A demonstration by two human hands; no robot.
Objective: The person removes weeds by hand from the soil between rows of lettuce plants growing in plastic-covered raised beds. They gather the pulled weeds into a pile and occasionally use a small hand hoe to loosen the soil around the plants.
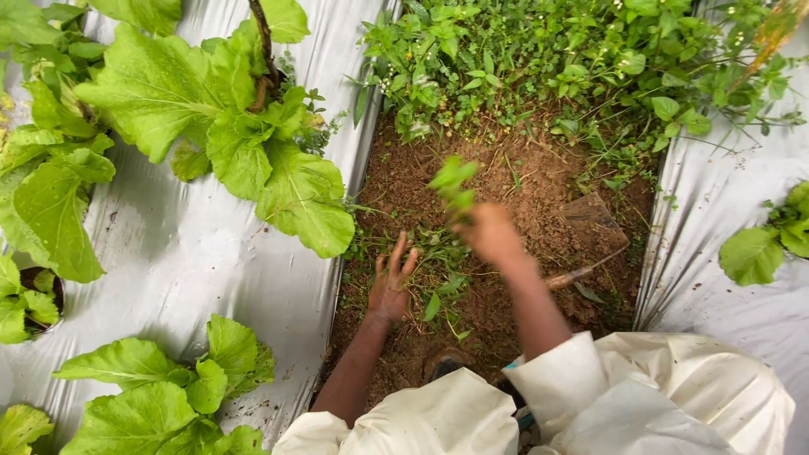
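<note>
My left hand (391, 282) rests with fingers spread on a loose heap of pulled weeds (438, 253) lying on bare brown soil (514, 181). My right hand (489, 233) is raised above the heap, blurred, with its fingers closed on a small leafy weed sprig (452, 181). Both arms reach out of cream sleeves at the bottom of the head view. A hoe blade (594, 221) caked in soil lies flat on the ground just right of my right hand, its handle running back toward my forearm.
A dense patch of green weeds (556, 59) fills the far end of the soil furrow. Silver plastic mulch (194, 253) covers the beds on both sides. Large leafy greens (236, 126) grow through it on the left, a smaller plant (771, 236) on the right.
</note>
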